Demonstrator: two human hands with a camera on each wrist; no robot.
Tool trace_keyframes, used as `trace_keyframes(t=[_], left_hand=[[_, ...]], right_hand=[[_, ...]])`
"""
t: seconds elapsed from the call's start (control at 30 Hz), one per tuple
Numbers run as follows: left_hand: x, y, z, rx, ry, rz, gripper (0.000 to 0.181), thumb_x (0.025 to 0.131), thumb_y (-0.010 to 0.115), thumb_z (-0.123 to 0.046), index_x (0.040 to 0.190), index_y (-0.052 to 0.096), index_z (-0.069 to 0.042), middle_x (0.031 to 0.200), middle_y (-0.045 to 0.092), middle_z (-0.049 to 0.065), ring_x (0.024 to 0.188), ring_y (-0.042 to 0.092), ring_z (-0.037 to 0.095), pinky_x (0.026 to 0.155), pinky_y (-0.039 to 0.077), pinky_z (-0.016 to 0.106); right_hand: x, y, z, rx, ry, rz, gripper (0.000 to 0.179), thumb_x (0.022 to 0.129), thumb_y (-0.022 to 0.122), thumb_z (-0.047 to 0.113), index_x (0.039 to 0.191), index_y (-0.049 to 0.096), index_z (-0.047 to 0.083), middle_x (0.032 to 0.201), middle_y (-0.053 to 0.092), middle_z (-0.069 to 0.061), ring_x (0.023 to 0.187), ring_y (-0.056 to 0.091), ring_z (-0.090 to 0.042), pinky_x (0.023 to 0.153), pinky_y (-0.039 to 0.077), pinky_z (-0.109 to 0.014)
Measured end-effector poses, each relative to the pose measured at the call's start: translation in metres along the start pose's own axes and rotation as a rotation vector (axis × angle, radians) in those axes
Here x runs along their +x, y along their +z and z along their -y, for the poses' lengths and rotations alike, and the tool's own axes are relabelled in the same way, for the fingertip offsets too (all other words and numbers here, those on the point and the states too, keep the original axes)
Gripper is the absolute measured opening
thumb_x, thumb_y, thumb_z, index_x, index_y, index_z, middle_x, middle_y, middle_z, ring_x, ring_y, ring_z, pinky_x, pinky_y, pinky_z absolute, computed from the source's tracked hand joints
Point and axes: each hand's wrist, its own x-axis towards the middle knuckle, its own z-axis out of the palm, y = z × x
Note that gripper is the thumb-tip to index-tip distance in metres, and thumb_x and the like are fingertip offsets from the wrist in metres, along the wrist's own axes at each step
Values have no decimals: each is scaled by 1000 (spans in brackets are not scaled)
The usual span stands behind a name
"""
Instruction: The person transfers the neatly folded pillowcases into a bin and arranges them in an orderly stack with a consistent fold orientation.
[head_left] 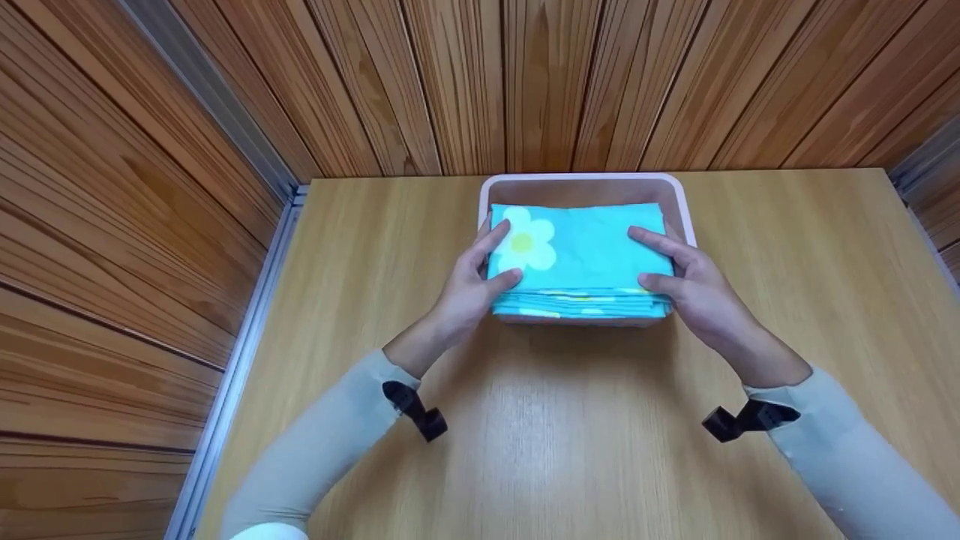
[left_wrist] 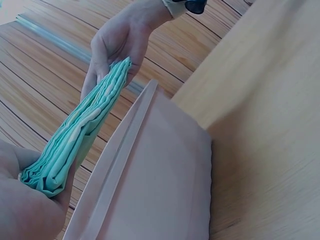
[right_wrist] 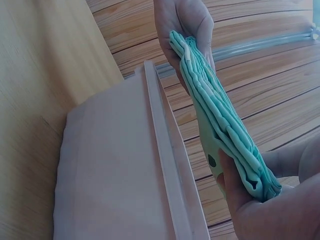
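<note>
A folded turquoise cloth (head_left: pixel 589 247) with a large white flower printed on its top is held level above a pale pink plastic bin (head_left: pixel 581 178). My left hand (head_left: pixel 466 289) grips its left end, thumb and a finger on top and the other fingers underneath. At the opposite end my right hand (head_left: pixel 701 289) holds it the same way. Many stacked layers show along the near edge of the cloth in the left wrist view (left_wrist: pixel 75 135). Both wrist views show the bundle over the bin's rim (right_wrist: pixel 162 145). The bin's inside is mostly hidden beneath it.
The bin stands on a light wood table (head_left: pixel 547 442), close to the wood-plank back wall (head_left: pixel 540 82). A metal rail (head_left: pixel 240 360) runs along the table's left side. Small black wrist cameras (head_left: pixel 416 411) are strapped over both grey sleeves (head_left: pixel 322 442).
</note>
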Motion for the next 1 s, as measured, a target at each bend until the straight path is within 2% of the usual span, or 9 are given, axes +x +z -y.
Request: trace_keyframes(t=[0.17, 0.37, 0.57, 0.67, 0.87, 1.0], left_hand=[[7, 2, -1, 11, -7, 4, 67, 101, 60, -4, 160, 33, -20, 171, 6, -9, 157, 1, 13, 124, 15, 28], [17, 5, -2, 2, -11, 9, 66, 101, 58, -1, 160, 33, -18, 171, 7, -9, 157, 0, 13, 124, 16, 28], [26, 4, 2, 17, -10, -4, 66, 101, 58, 0, 160, 34, -18, 171, 9, -7, 157, 1, 15, 125, 11, 32], [30, 4, 4, 27, -15, -10, 65, 102, 58, -1, 160, 34, -19, 171, 9, -7, 157, 1, 14, 125, 10, 32], [39, 4, 5, 52, -28, -20, 66, 101, 59, -1, 160, 35, -19, 171, 11, -8, 156, 3, 12, 125, 9, 31], [46, 5, 5, 53, -62, -38, 66, 101, 60, -3, 159, 37, -23, 170, 13, -12, 156, 4, 10, 125, 9, 30]], right_hand=[[5, -4, 2, -7, 10, -21, 60, 103, 51, 0, 160, 34, 12, 172, -5, -3, 156, -3, -27, 125, 12, -44], [12, -8, 3, -8, 5, -39, 59, 103, 47, -4, 159, 34, 9, 172, -3, -2, 156, -1, -25, 122, 17, -40], [19, -10, 1, -19, 16, -71, 59, 103, 46, -3, 159, 36, 12, 172, -2, -2, 156, -6, -26, 125, 3, -46], [22, -10, 0, -26, 31, -84, 59, 103, 46, -3, 159, 36, 14, 172, -2, -1, 156, -6, -26, 126, 4, -46], [30, -12, 1, -42, 57, -104, 59, 103, 45, -3, 159, 37, 15, 171, -10, 1, 156, -13, -24, 126, 2, -44], [35, -15, -1, -37, 78, -109, 59, 104, 44, -2, 159, 37, 17, 171, -9, 1, 156, -8, -24, 126, 4, -44]])
